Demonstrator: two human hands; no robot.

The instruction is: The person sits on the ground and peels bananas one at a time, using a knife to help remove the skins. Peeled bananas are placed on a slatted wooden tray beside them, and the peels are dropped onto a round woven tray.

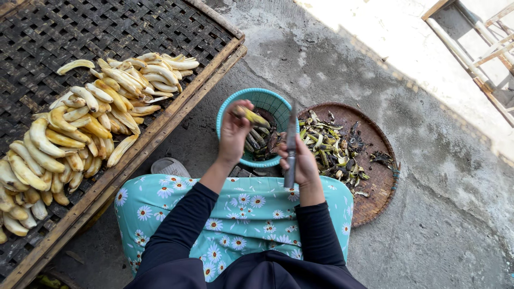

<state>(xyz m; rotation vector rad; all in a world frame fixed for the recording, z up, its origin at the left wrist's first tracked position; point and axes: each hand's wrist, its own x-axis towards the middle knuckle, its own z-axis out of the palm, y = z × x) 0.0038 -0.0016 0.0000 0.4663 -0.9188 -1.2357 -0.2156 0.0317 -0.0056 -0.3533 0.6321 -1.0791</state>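
Banana, partly peeled and dark-skinned, sits clamped in the left hand above the lap, over the near rim of a teal plastic basket. Right hand is closed around the handle of a knife, blade pointing away. Beyond the basket, to the right, a round woven tray carries discarded peels on the concrete floor. Peeled bananas lie heaped on a dark woven drying rack at left. No packages or labels show.
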